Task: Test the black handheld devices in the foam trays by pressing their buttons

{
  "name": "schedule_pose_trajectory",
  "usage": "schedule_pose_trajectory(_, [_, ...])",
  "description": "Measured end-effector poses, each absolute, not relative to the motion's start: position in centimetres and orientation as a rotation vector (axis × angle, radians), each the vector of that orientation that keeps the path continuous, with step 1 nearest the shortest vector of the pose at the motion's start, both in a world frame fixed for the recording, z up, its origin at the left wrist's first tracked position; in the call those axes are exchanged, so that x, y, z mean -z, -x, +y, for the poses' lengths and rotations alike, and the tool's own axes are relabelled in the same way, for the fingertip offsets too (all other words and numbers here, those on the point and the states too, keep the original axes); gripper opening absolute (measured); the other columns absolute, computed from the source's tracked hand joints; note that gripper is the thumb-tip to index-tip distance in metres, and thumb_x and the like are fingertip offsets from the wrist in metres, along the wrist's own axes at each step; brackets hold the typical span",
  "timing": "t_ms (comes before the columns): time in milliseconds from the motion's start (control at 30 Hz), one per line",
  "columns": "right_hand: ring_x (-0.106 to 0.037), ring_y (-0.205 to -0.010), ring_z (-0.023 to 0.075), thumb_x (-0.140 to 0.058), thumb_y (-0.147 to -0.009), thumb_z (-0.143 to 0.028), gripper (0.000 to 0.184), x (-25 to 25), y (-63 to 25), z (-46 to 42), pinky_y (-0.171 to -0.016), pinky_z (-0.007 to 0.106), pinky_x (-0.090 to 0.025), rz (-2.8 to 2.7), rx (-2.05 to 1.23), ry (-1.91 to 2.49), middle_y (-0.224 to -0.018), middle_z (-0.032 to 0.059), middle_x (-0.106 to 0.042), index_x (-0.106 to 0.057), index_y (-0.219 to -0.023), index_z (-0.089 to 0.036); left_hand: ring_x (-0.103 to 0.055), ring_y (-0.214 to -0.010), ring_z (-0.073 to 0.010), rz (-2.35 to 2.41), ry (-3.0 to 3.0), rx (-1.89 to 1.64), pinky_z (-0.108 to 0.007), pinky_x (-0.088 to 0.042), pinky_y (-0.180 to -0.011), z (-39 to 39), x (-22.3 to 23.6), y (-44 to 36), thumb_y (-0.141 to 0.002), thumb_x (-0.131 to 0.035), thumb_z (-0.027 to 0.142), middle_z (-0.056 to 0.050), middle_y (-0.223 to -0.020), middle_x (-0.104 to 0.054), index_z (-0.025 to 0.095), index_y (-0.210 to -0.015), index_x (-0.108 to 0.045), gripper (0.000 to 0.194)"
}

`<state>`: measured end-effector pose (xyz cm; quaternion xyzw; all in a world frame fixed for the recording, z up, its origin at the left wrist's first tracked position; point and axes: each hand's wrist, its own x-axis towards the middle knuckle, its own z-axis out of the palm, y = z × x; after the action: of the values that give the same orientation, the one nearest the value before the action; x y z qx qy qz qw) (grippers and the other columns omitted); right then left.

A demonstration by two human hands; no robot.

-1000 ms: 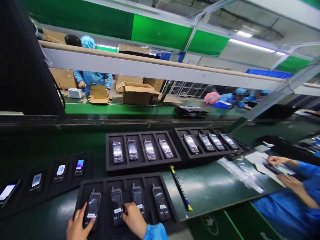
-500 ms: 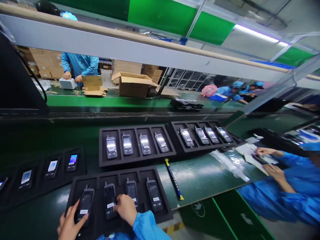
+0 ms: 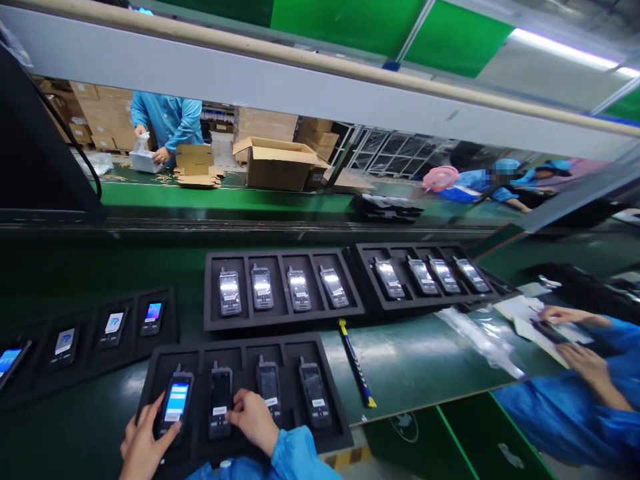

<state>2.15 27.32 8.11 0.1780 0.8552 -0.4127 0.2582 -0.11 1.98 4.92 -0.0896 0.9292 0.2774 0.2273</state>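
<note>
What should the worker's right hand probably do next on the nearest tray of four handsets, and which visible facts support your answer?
Probably press the second handset awake. The leftmost handset, under the left hand, shows a lit blue screen, while the other three in the nearest tray are dark. The right hand already rests at the second handset's lower edge, so that unit seems next in line.

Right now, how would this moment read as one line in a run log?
left hand: on lit black handset | right hand: at dark second handset | both in near black foam tray | yellow-tipped blue stick beside tray
</note>
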Motion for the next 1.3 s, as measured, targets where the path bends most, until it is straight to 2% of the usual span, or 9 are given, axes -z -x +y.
schedule_pose_trajectory(133, [-0.062, -0.077, 0.0172, -0.074, -0.071, -0.011, 0.019, -7.4, -2.8, 27.0, -0.064, 0.022, -0.037, 2.332, 1.157, -0.540, -0.082, 0.0030, -0.068, -0.067, -0.089, -0.012, -0.025, -0.127, -0.0339, 2.574, 0.278, -0.760, -0.046, -0.025, -0.106, 1.9, -4.4, -0.1, -0.066, -0.030, 0.066, -0.001, -0.134, -0.047, 0.019, -0.137, -0.040, 0.086])
schedule_pose_trajectory(300, [-0.061, -0.080, 0.0178, -0.075, -0.073, -0.015, 0.015, -7.4, -3.2, 26.8, -0.067, 0.023, -0.036, 2.379, 1.149, -0.533, -0.082, 0.0014, -0.067, -0.068, -0.086, -0.015, -0.032, -0.124, -0.0319, 2.629, 0.240, -0.783, -0.044, -0.027, -0.106, 1.5, -3.6, -0.4, -0.070, -0.033, 0.063, -0.001, -0.131, -0.050, 0.022, -0.135, -0.041, 0.078])
schedule_pose_trajectory(567, [-0.061, -0.079, 0.0169, -0.073, -0.074, -0.014, 0.015, -8.1, -2.9, 26.8, -0.066, 0.022, -0.035, 2.346, 1.166, -0.537, -0.083, 0.0019, -0.067, -0.068, -0.088, -0.013, -0.021, -0.129, -0.0340, 2.535, 0.269, -0.669, -0.048, -0.024, -0.105, 2.3, -5.7, 0.1, -0.068, -0.026, 0.064, 0.001, -0.138, -0.043, 0.021, -0.138, -0.038, 0.083])
schedule_pose_trajectory(933, [-0.061, -0.080, 0.0176, -0.073, -0.075, -0.014, 0.014, -7.7, -3.1, 26.8, -0.068, 0.023, -0.039, 2.343, 1.175, -0.520, -0.083, 0.0015, -0.067, -0.068, -0.088, -0.013, -0.031, -0.125, -0.0339, 2.624, 0.213, -0.744, -0.047, -0.028, -0.104, 2.1, -4.9, -0.3, -0.072, -0.032, 0.062, -0.002, -0.131, -0.050, 0.020, -0.134, -0.043, 0.076])
schedule_pose_trajectory(967, [-0.061, -0.082, 0.0184, -0.072, -0.075, -0.013, 0.015, -7.8, -3.2, 26.9, -0.070, 0.024, -0.040, 2.338, 1.173, -0.512, -0.083, 0.0020, -0.067, -0.068, -0.090, -0.013, -0.031, -0.125, -0.0341, 2.646, 0.199, -0.740, -0.048, -0.028, -0.105, 2.2, -5.0, -0.5, -0.073, -0.032, 0.062, -0.004, -0.131, -0.051, 0.020, -0.133, -0.044, 0.075])
schedule_pose_trajectory(1033, [-0.060, -0.088, 0.0202, -0.069, -0.078, -0.013, 0.031, -8.2, -3.4, 27.0, -0.076, 0.026, -0.042, 2.346, 1.193, -0.478, -0.090, 0.0036, -0.065, -0.065, -0.109, -0.011, -0.027, -0.131, -0.0338, 2.778, 0.134, -0.687, -0.052, -0.023, -0.107, 2.3, -5.5, -0.9, -0.076, -0.030, 0.061, -0.006, -0.133, -0.049, 0.020, -0.131, -0.046, 0.070])
schedule_pose_trajectory(1133, [-0.058, -0.093, 0.0198, -0.060, -0.084, -0.014, 0.062, -8.5, -3.1, 27.6, -0.084, 0.028, -0.043, 2.417, 1.327, -0.461, -0.110, 0.0080, -0.057, -0.038, -0.141, -0.009, -0.022, -0.137, -0.0292, 2.976, -0.015, -0.700, -0.053, -0.025, -0.106, 2.6, -6.9, -0.6, -0.085, -0.027, 0.057, -0.008, -0.141, -0.039, 0.022, -0.133, -0.041, 0.061])
schedule_pose_trajectory(1200, [-0.056, -0.092, 0.0184, -0.053, -0.085, -0.014, 0.065, -8.0, -2.2, 27.9, -0.088, 0.029, -0.044, 2.425, 1.472, -0.501, -0.117, 0.0110, -0.051, -0.028, -0.145, -0.007, -0.035, -0.129, -0.0250, 2.878, -0.019, -0.944, -0.045, -0.034, -0.104, 2.9, -7.8, 0.6, -0.087, -0.029, 0.058, -0.009, -0.140, -0.036, 0.023, -0.137, -0.034, 0.061])
schedule_pose_trajectory(1300, [-0.054, -0.091, 0.0176, -0.049, -0.082, -0.011, 0.058, -6.6, -0.3, 28.0, -0.089, 0.031, -0.045, 2.313, 1.681, -0.524, -0.110, 0.0116, -0.049, -0.036, -0.139, -0.006, -0.048, -0.114, -0.0254, 2.585, 0.132, -1.200, -0.040, -0.040, -0.099, 3.3, -8.0, 3.2, -0.083, -0.034, 0.062, -0.011, -0.130, -0.040, 0.017, -0.137, -0.035, 0.071])
